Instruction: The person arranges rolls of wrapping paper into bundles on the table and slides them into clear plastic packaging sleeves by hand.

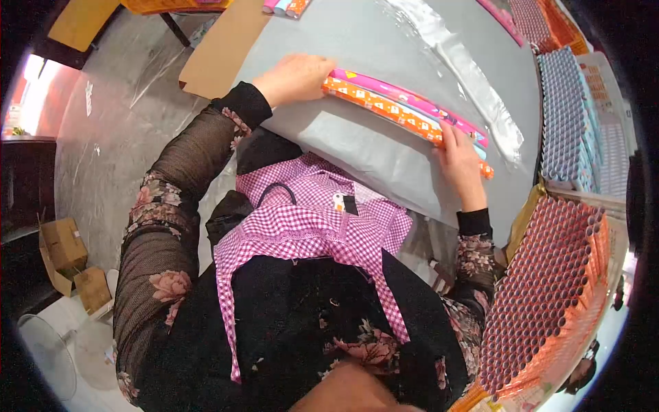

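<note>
Rolls of printed wrapping paper lie side by side across the grey tabletop (302, 38) in front of me. Nearest me is an orange roll (384, 108) with white figures; behind it runs a pink roll (412, 97), and a light blue roll (482, 154) shows between them. My left hand (300, 77) is closed around the left ends of the rolls. Near their right ends, my right hand (458, 159) grips the bundle with its fingers over the orange roll. Beyond the rolls lies a crinkled clear plastic sleeve (473, 86).
Stacked orange rolls (546, 295) and blue rolls (564, 123) stand end-on along the right side. A cardboard sheet (223, 48) sits at the table's left edge. More rolls (285, 7) lie at the far edge. Cardboard boxes (65, 247) rest on the floor at left.
</note>
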Available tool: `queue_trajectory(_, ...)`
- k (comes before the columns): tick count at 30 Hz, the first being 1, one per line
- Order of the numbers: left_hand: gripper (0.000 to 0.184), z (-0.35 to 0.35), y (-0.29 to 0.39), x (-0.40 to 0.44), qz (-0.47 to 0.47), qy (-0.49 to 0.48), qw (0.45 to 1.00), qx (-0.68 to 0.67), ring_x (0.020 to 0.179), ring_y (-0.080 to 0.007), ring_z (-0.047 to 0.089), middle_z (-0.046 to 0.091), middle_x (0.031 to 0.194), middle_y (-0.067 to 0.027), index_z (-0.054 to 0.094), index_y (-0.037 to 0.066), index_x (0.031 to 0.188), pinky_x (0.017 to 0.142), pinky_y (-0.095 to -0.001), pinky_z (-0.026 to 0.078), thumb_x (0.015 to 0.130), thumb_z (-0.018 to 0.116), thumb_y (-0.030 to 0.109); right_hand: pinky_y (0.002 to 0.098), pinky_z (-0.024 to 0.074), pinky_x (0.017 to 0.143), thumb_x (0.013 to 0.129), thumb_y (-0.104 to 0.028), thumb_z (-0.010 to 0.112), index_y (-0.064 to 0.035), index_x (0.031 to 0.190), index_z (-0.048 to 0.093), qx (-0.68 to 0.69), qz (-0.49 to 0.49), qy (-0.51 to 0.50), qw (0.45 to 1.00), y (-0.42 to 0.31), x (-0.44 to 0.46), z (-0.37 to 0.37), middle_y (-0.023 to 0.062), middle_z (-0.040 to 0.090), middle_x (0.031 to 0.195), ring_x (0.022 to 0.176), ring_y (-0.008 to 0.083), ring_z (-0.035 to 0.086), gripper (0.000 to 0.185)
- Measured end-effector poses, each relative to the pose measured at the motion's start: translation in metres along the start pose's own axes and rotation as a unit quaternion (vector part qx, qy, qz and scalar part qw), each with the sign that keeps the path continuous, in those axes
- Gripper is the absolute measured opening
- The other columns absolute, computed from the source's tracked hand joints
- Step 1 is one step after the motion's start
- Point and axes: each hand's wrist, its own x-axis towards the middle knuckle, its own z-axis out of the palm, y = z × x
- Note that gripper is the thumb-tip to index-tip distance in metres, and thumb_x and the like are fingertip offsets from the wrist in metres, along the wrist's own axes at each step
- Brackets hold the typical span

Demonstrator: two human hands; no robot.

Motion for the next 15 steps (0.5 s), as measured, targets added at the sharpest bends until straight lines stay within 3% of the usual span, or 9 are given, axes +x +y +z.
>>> queue_trajectory(4,0.031,0.0,0.002,0.001,0.0,0.0,1.0,0.011,0.091,-0.0364,0.066,0.067,0.099,-0.0131,0.056,0.005,0.103,0.075,-0.0487,0.054,0.079,0.07,0.018,0.0423,0.0501,0.086,0.082,-0.007,0.069,-0.0072,0.129,0.054,-0.001,0.016,-0.031,0.999,-0.003,-0.003,0.017,0.0153,0.058,0.117,0.101,0.0348,0.061,0.049)
queue_trajectory(6,0.031,0.001,0.003,0.002,-0.007,-0.008,1.0,0.015,0.09,-0.0364,0.066,0.066,0.099,-0.0133,0.056,0.005,0.104,0.074,-0.0487,0.054,0.079,0.07,0.018,0.0437,0.0503,0.083,0.081,-0.005,0.068,-0.0071,0.125,0.057,-0.01,-0.008,0.057,0.998,-0.004,-0.004,0.017,0.0148,0.059,0.114,0.097,0.0346,0.061,0.045)
queue_trajectory(15,0.035,-0.004,-0.002,-0.001,-0.002,-0.028,1.0,-0.011,0.096,-0.0351,0.065,0.066,0.102,-0.0148,0.057,0.005,0.107,0.079,-0.0478,0.052,0.078,0.071,0.019,0.0432,0.0496,0.083,0.082,-0.001,0.064,-0.0052,0.121,0.059,-0.029,0.026,0.049,0.998,0.053,-0.059,-0.02,0.0171,0.061,0.115,0.098,0.0373,0.061,0.039)
